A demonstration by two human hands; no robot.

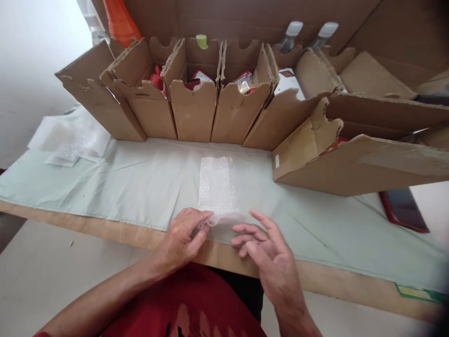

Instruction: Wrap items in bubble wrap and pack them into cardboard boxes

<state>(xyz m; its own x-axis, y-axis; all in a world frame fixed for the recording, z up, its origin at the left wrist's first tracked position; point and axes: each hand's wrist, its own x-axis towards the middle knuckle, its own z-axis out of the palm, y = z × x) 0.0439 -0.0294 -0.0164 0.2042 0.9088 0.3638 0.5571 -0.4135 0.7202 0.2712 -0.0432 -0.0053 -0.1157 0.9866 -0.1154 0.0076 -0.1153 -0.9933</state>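
Note:
A sheet of bubble wrap (216,182) lies flat on the cloth-covered table in front of me, its near end lifted and curled. My left hand (185,234) pinches the left corner of that near end between thumb and fingers. Just to the right, my right hand (264,245) is held with its fingers apart, close to the wrap's near right corner and holding nothing. Whether anything lies inside the curled part cannot be made out.
Cardboard bins (194,112) stand in a row at the back, some holding red and shiny packets. A larger cardboard box (351,168) angles in from the right, with a dark phone-like object (405,208) beside it. More bubble wrap pieces (70,135) lie at the left.

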